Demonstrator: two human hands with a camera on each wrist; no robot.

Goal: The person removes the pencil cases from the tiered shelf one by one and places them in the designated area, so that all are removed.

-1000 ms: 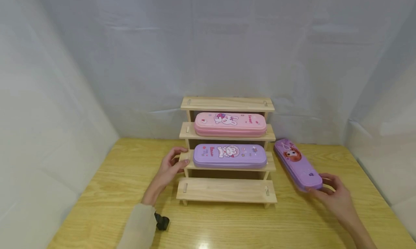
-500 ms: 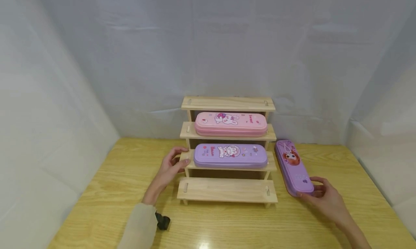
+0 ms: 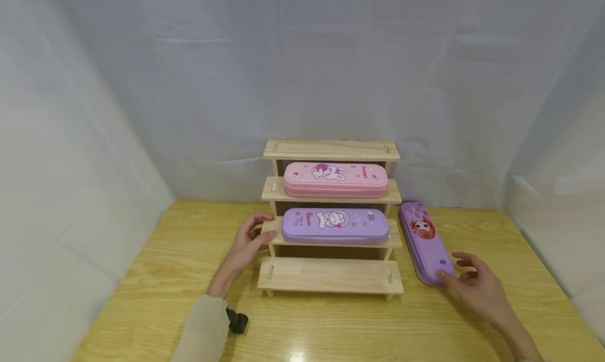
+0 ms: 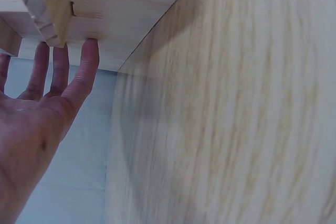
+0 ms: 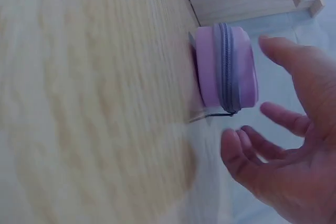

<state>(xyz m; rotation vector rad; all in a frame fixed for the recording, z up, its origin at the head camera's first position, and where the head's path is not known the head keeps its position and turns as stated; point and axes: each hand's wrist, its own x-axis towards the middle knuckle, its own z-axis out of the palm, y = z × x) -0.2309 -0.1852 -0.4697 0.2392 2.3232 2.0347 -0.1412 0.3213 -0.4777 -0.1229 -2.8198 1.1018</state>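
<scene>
A purple pencil case (image 3: pixel 424 246) with a red-haired girl printed on it lies on the table, right of a stepped wooden display rack (image 3: pixel 329 276). My right hand (image 3: pixel 479 288) is at its near end, fingers spread. In the right wrist view the fingers stand apart from the zipped end of the pencil case (image 5: pixel 227 69). My left hand (image 3: pixel 246 244) holds the left end of the rack's second step from the bottom. Fingertips (image 4: pixel 90 48) touch the rack's side in the left wrist view; the thumb is hidden there.
On the rack lie a lilac pencil case (image 3: pixel 335 226) with a bunny and, one step higher, a pink pencil case (image 3: pixel 335 181). The top and bottom steps are bare. Grey-white cloth (image 3: pixel 331 78) encloses the wooden table (image 3: pixel 189 278) at the back and sides.
The girl-print pencil case's near end has swung left, leaving it closer to the rack and straighter. My right hand followed it, then loosened its fingers from it. The left hand stayed put.
</scene>
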